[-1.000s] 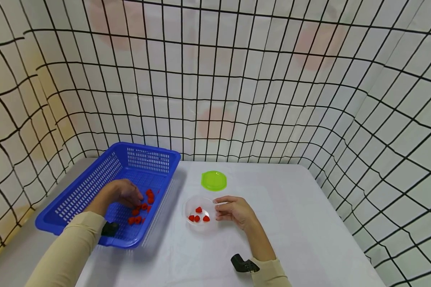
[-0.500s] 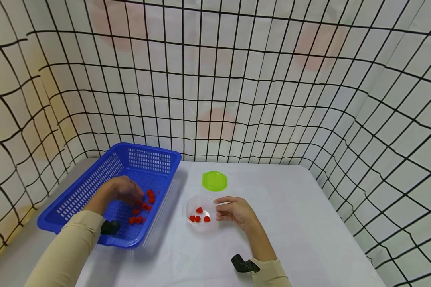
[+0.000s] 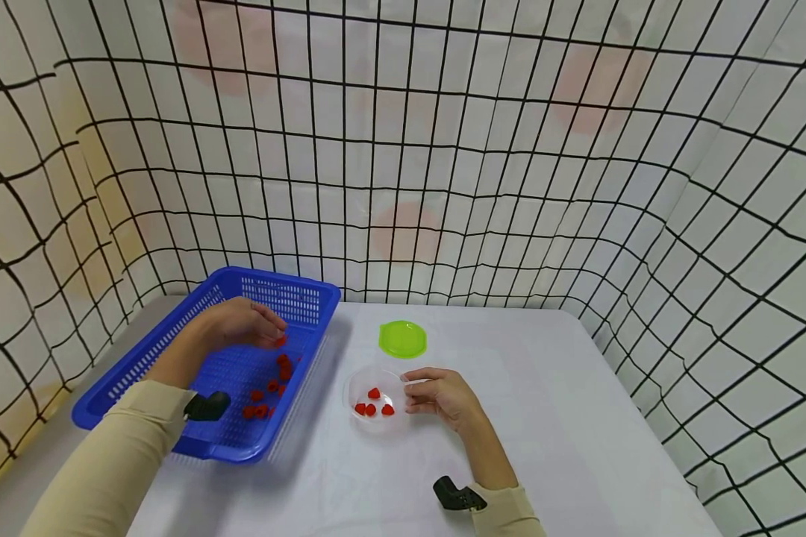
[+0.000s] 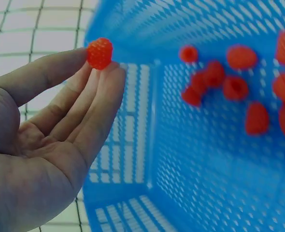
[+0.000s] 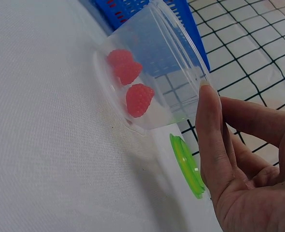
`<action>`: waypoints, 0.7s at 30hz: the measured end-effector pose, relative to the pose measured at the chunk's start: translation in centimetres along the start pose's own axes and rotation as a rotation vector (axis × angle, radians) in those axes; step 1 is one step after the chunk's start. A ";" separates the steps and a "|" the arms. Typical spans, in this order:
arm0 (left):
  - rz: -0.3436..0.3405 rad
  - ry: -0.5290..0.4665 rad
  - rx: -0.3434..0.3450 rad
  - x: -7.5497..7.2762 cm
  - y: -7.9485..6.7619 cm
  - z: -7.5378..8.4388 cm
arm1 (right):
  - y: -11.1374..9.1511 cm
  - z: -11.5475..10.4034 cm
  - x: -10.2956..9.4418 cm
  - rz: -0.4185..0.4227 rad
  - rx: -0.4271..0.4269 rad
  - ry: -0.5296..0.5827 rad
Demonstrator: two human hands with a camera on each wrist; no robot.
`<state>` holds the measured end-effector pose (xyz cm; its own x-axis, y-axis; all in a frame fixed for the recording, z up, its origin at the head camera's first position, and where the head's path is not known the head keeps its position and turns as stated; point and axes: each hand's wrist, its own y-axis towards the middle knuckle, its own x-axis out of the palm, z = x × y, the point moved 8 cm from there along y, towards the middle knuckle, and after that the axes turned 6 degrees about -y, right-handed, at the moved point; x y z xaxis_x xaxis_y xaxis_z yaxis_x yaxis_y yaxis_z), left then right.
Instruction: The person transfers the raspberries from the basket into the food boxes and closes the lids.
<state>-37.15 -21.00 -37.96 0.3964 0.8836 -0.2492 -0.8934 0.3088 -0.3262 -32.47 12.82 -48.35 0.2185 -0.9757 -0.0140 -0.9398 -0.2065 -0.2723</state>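
Note:
In the head view my left hand [image 3: 236, 324] is raised over the blue basket [image 3: 225, 451]. Its thumb and fingertips pinch a single red raspberry [image 4: 100, 53], plain to see in the left wrist view. More raspberries [image 4: 235, 88] lie scattered on the basket's floor. My right hand [image 3: 446, 397] holds the rim of a clear plastic tub [image 5: 154, 46] standing on the white table, thumb and fingers at its right side. Several raspberries [image 5: 139, 100] rest on the bottom of the tub.
A bright green lid [image 3: 403, 339] lies flat on the table [image 3: 544, 418] behind the tub. Black netting [image 3: 403, 186] over white sheeting encloses the back and both sides. The basket's right wall [image 3: 309, 358] stands between the left hand and the tub.
My left hand has come up from the basket floor and moved slightly right and away, now with a raspberry showing at its fingertips. My right hand and the tub have stayed in place.

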 end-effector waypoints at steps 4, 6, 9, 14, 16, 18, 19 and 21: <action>-0.043 -0.049 0.032 1.7 0.1 1.8 | 0.0 0.0 0.0 0.000 -0.001 0.005; -0.057 -0.053 0.042 2.6 0.2 2.6 | 0.1 0.0 0.0 -0.002 -0.001 0.004; -0.066 -0.034 0.047 4.3 0.6 3.6 | 0.1 0.1 0.0 -0.004 -0.001 0.005; -0.085 -0.013 0.038 7.6 1.3 4.8 | 0.0 0.0 -0.1 -0.005 -0.001 0.007; -0.097 -0.008 0.037 8.9 1.7 5.0 | 0.0 -0.1 0.0 -0.008 -0.006 0.007; -0.105 -0.006 0.040 10.2 1.9 5.1 | 0.0 -0.1 0.0 -0.009 -0.005 0.009; -0.108 -0.004 0.040 10.7 2.0 5.1 | 0.0 -0.1 0.0 -0.009 -0.005 0.007; -0.118 -0.014 0.042 11.5 2.3 5.1 | 0.0 0.0 0.0 -0.008 -0.002 0.002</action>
<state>-35.66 -8.32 -36.96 0.4966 0.8450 -0.1983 -0.8489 0.4253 -0.3137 -32.49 12.78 -48.31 0.2254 -0.9742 -0.0100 -0.9387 -0.2144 -0.2700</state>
